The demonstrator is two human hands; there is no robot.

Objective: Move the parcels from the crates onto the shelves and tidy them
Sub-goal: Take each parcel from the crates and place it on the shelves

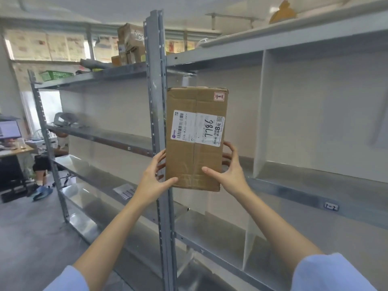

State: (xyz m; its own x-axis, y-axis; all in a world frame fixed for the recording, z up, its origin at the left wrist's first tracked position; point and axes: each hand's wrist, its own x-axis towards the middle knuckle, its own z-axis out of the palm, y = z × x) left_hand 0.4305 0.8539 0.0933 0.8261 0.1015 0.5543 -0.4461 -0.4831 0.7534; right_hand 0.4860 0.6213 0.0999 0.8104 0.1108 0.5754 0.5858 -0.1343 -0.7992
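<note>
A brown cardboard box [196, 141] is held upright between both hands, just to the right of the grey metal post [156, 91] and in front of the shelf [315, 192]. Its lower left edge is gripped by the left hand [154, 177], thumb laid on the front face and fingers curled behind. Its lower right edge is gripped likewise by the right hand [230, 173]. A white label [197, 130] marked 7786 is seen above the hands.
</note>
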